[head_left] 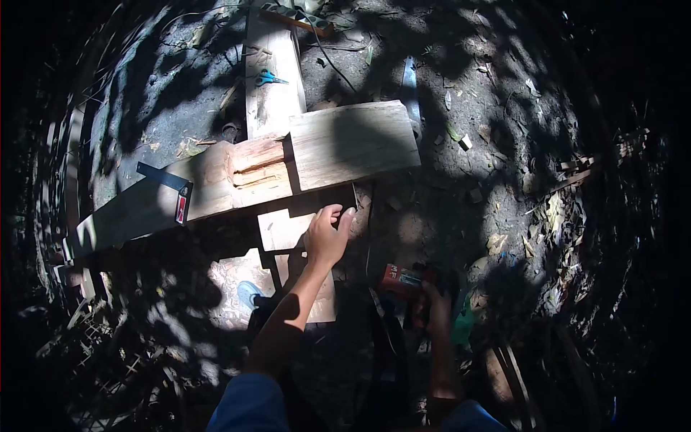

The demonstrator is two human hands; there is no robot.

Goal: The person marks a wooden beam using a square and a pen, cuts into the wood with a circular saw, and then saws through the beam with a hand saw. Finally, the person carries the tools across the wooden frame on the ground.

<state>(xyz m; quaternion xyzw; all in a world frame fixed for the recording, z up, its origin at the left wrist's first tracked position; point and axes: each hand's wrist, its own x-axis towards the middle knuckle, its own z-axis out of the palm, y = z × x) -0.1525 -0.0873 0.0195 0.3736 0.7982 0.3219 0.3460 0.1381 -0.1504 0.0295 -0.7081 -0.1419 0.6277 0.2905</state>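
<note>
My left hand [328,237] is just below the near edge of a thick wooden plank [353,140], its fingers loosely curled and the thumb apart, with nothing visible in them. In the shade at lower right, my right hand [437,306] grips a red power tool [403,279]; its exact kind is too dark to make out. A rough notch [259,169] with grooves and split wood is cut into the plank. On the plank's left part lies a try square [181,194]. The plank rests across a lighter timber beam [276,104].
Blue-handled scissors [269,77] lie on the beam, and an orange-edged tool [299,23] sits at its far end. A flat metal strip [409,86] touches the ground behind the plank. A dark cord [333,63] runs nearby. Dry leaves [554,212] litter the right side.
</note>
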